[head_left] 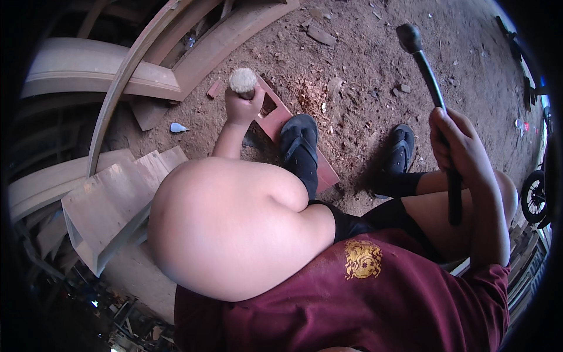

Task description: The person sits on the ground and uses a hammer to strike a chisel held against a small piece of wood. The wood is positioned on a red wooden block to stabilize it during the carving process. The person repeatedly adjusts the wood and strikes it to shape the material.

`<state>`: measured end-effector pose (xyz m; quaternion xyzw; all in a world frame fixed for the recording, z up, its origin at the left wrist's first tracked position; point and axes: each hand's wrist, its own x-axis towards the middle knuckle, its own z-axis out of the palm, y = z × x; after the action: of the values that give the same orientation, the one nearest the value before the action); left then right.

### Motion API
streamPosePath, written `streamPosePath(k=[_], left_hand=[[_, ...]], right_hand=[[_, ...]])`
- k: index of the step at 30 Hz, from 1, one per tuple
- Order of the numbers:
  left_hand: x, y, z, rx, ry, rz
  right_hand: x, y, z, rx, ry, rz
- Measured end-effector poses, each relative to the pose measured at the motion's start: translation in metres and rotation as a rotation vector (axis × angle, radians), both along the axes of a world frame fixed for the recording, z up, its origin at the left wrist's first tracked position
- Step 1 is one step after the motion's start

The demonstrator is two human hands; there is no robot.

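Note:
My left hand is wrapped round an upright chisel, whose pale, frayed round handle end faces up; its blade is hidden below my fist. It stands at the far end of a reddish wooden board, beside a rectangular hole cut in it. My left foot, in a dark flip-flop, rests on the board. Raised on the right, my right hand grips a hammer by its long black handle. The hammer's dark, rounded head is well apart from the chisel.
Wood chips lie on the dirt floor past the board. Curved wooden frames stand at far left, with planks nearer me. A small white bottle lies left of the board. A wheel shows at the right edge.

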<state>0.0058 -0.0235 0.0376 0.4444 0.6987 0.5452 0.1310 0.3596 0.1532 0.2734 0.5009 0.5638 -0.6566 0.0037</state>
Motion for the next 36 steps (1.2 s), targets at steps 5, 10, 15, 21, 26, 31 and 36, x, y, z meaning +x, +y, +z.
streamPosePath(k=[5,10,15,21,26,31,36], left_hand=[[-0.015,-0.004,-0.006,0.003,-0.087,0.111],[-0.016,-0.012,-0.011,0.033,-0.109,0.127],[-0.011,0.008,-0.005,0.044,-0.049,0.093],[-0.007,0.005,-0.002,-0.019,0.074,0.058],[-0.005,-0.008,-0.004,-0.012,-0.036,0.034],[-0.007,-0.003,-0.006,0.026,-0.021,0.095],[0.019,0.015,-0.003,0.027,-0.018,0.087]], right_hand=[[-0.042,-0.001,0.029,0.255,-0.055,0.271],[-0.108,-0.003,0.074,0.463,0.345,0.126],[-0.147,-0.025,0.109,0.815,0.546,0.008],[-0.158,-0.056,-0.039,0.639,0.128,0.518],[-0.170,-0.045,-0.003,0.740,0.238,0.536],[-0.176,-0.050,0.031,0.837,0.651,0.248],[-0.155,-0.057,-0.065,0.611,0.048,0.651]])
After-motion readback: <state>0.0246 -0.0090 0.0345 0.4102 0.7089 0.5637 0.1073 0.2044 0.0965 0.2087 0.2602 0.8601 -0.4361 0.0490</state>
